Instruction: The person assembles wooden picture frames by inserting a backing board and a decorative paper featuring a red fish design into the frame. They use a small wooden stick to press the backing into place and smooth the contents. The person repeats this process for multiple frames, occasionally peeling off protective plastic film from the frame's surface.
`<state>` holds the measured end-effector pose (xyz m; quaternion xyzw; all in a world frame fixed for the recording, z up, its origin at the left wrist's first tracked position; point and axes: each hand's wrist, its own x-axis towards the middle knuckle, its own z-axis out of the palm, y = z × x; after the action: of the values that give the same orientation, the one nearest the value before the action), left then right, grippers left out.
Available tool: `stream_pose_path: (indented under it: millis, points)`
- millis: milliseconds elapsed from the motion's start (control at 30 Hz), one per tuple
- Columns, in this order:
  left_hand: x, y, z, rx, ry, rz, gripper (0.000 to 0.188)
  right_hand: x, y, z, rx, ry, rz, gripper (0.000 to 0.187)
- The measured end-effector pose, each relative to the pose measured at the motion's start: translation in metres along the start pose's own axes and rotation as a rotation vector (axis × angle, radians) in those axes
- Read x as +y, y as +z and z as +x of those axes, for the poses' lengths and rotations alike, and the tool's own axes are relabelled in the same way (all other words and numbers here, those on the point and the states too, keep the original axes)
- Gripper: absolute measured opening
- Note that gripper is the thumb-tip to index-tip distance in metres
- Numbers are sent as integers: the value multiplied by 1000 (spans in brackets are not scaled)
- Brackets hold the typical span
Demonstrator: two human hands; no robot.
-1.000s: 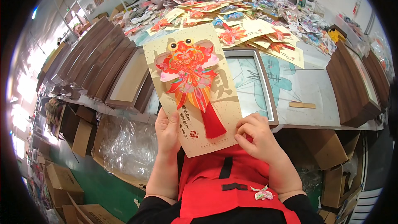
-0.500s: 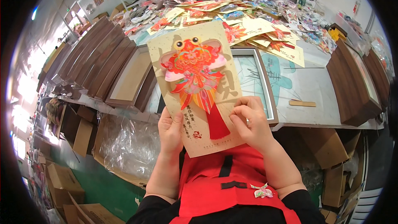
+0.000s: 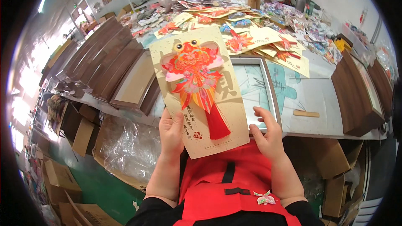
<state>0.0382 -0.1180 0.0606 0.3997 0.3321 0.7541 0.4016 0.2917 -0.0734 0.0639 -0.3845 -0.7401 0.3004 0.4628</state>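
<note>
A beige card [image 3: 234,113] is held up in front of me, slightly tilted. On it sits a colourful goldfish decoration [image 3: 194,65] with bulging eyes, and a red tassel [image 3: 217,123] hangs below its tail. My left hand [image 3: 171,132] grips the card's lower left edge, thumb on the front. Just off its lower right edge is my right hand [image 3: 266,136], fingers apart and holding nothing. Behind the card a dark wooden frame [image 3: 274,90] with a white inner edge lies on the table, partly hidden by the card.
Stacked brown frames [image 3: 94,62] stand at the left, more frames [image 3: 356,96] at the right. Similar decorated cards [image 3: 268,37] are heaped at the back. A small wooden stick [image 3: 305,114] lies on the table [image 3: 322,88]. Below left, a carton holds clear plastic wrapping [image 3: 130,150].
My right hand has moved away from the card to the right and lower, and its fingers have spread. My left hand still grips the card; the tassel hangs slightly further left.
</note>
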Motion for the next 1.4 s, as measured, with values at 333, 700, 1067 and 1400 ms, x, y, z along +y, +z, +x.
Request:
stream_pose_path:
  millis: [333, 700, 1067, 1400]
  points:
    - [-8, 8, -12, 59, 205, 342, 23, -46, 40, 8, -108, -439, -97, 59]
    - [25, -11, -43, -130, 167, 219, 34, -64, 46, 70, -191, -15, 546, 57]
    - [17, -14, -46, 13, 193, 291, 30, -55, 79, 50, -160, 136, 585, 42]
    - [25, -12, -51, 65, 195, 282, 36, -34, 88, 41, -65, -78, 478, 43]
